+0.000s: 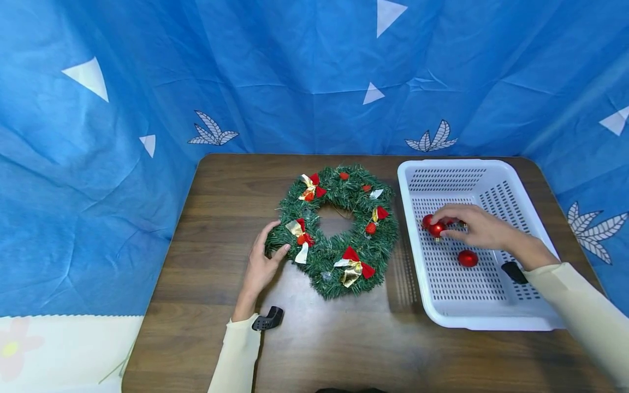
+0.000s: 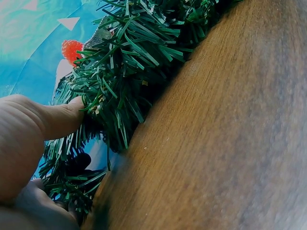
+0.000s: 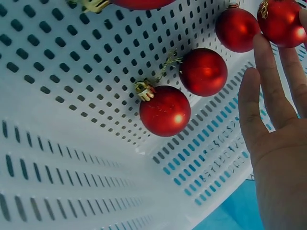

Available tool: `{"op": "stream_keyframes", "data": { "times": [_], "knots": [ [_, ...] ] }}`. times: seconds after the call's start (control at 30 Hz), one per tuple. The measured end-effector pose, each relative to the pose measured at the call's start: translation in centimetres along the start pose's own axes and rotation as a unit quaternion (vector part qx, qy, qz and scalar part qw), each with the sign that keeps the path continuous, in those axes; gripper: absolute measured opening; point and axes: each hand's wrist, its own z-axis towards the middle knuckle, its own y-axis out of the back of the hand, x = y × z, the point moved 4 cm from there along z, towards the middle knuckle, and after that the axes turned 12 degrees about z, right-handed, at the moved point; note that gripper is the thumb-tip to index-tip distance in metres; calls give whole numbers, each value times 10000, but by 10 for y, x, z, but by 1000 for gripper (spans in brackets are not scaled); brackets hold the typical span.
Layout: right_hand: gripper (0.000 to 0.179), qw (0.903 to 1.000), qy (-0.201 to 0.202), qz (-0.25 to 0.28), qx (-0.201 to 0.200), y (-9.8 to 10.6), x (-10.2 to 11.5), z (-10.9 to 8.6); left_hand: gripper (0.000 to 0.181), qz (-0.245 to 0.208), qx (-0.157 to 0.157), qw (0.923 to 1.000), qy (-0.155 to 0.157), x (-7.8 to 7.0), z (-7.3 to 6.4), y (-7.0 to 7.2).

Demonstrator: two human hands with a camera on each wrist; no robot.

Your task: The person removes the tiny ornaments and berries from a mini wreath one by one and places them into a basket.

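Note:
A green tinsel wreath (image 1: 334,250) with red, gold and white bows and red berries lies on the table. My left hand (image 1: 259,268) grips its left edge, the thumb pressing into the needles in the left wrist view; the other fingers are partly hidden. Over at the right, my right hand (image 1: 474,226) reaches into a white plastic basket (image 1: 426,303). It pinches a shiny red Christmas ball (image 3: 282,23) between thumb and fingers. Other red balls lie on the basket floor: one ball (image 1: 467,258) nearer me, and several by the hand, such as the gold-capped ball (image 3: 165,111).
The brown wooden table (image 1: 216,218) carries both wreath and basket, with a narrow strip of wood between them. Behind stands a blue patterned curtain (image 1: 295,71). The basket has raised slotted walls around the right hand.

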Motion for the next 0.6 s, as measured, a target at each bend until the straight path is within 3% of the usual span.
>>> {"op": "stream_keyframes", "data": {
  "times": [0.33, 0.6],
  "knots": [
    [42, 9999, -150, -52, 63, -1, -4, -10, 61, -9, 92, 9999, 86, -1, 0, 1],
    [40, 9997, -49, -240, -58, 0, -5, -11, 62, -21, 102, 9999, 103, -1, -1, 0]
  ]
}}
